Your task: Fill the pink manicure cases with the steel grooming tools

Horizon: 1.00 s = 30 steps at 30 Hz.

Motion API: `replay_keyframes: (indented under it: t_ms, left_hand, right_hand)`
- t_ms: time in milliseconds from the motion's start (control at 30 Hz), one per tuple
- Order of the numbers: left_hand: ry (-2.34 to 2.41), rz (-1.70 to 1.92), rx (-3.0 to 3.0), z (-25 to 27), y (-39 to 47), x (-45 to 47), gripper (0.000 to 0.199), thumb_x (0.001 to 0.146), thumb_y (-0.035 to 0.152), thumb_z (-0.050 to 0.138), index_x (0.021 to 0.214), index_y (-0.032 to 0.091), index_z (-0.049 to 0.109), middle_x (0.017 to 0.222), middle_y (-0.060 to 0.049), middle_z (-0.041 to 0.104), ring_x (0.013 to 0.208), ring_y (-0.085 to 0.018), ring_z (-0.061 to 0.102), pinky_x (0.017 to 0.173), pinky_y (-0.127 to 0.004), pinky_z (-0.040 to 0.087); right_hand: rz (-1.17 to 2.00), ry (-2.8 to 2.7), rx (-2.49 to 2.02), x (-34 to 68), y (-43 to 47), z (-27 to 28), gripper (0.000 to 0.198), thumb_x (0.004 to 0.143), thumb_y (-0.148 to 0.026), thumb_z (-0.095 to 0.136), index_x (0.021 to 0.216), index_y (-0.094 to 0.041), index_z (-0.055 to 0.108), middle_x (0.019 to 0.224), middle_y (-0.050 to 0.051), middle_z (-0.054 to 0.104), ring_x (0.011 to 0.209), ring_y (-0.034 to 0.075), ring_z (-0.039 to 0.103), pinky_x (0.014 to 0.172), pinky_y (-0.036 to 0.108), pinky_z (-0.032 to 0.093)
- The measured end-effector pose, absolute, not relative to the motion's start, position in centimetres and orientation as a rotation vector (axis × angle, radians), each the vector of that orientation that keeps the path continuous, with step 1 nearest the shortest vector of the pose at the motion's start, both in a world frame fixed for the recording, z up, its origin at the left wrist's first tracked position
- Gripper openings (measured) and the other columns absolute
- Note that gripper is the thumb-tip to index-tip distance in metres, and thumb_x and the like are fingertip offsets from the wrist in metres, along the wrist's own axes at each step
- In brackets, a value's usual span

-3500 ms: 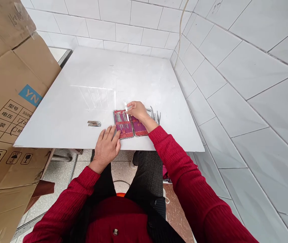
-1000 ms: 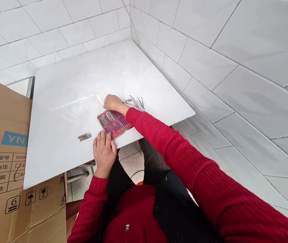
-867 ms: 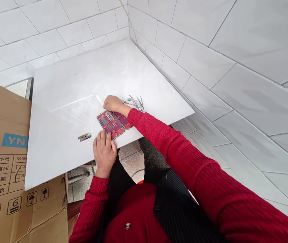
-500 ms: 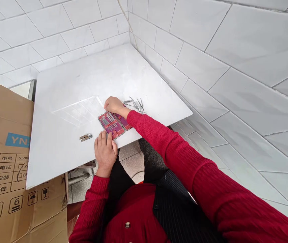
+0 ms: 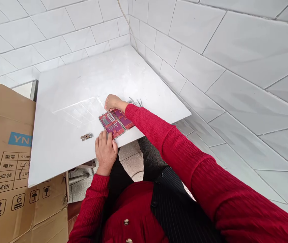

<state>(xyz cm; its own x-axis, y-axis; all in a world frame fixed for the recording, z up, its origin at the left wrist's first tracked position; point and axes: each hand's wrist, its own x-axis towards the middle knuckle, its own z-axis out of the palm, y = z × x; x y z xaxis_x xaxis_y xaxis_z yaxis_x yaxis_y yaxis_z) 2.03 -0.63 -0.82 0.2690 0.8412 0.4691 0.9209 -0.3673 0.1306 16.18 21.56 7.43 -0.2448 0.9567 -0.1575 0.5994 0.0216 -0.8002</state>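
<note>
An open red manicure case with several metal tools strapped in lies near the front edge of the white table. My left hand rests flat at the table edge, its fingertips touching the case's near corner. My right hand sits at the far end of the case with fingers curled down on it; what they pinch is hidden. Loose metal tools lie just beyond my right wrist.
A metal nail clipper lies on the table left of the case. A large cardboard box stands against the table's left side. White tiled walls close in behind and on the right. My red sleeves and dark apron fill the foreground.
My right hand, which held a small white strip above the case, has come down onto the case's far end. My head has turned, shifting the view. My left hand stays put.
</note>
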Motion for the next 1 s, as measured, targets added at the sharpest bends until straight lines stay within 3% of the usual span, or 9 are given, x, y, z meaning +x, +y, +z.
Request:
replay_keyframes:
  t_ms: [167,667,1000]
  left_hand:
    - [-1.646,-0.728,-2.366,-0.8,-0.6,2.0,0.047,0.099,0.024,0.043,0.143,0.015,0.057,0.153,-0.021,0.053,0.146,-0.035,0.046,0.116,-0.057,0.039]
    - [-1.682,-0.679,-2.339,-1.0,-0.5,2.0,0.043,0.099,0.024,0.045,0.136,0.011,0.063,0.150,-0.022,0.055,0.144,-0.035,0.048,0.118,-0.054,0.038]
    - [-1.683,-0.646,-2.341,-0.8,-0.5,2.0,0.043,0.100,0.023,0.044,0.138,0.012,0.061,0.151,-0.022,0.054,0.144,-0.035,0.048,0.117,-0.055,0.038]
  right_hand:
    - [1.205,-1.894,-1.775,16.5,21.8,8.2,0.021,0.077,-0.007,0.078,0.098,-0.009,0.076,0.075,0.005,0.076,0.072,0.015,0.071,0.074,0.026,0.058]
    - [1.491,-1.904,-1.454,17.7,22.8,7.7,0.015,0.071,-0.003,0.081,0.068,-0.011,0.069,0.052,-0.004,0.060,0.051,0.008,0.048,0.049,0.016,0.041]
    - [1.309,-2.022,-1.415,18.4,21.2,8.0,0.015,0.063,0.000,0.080,0.067,-0.013,0.073,0.062,-0.002,0.070,0.063,0.013,0.061,0.061,0.021,0.049]
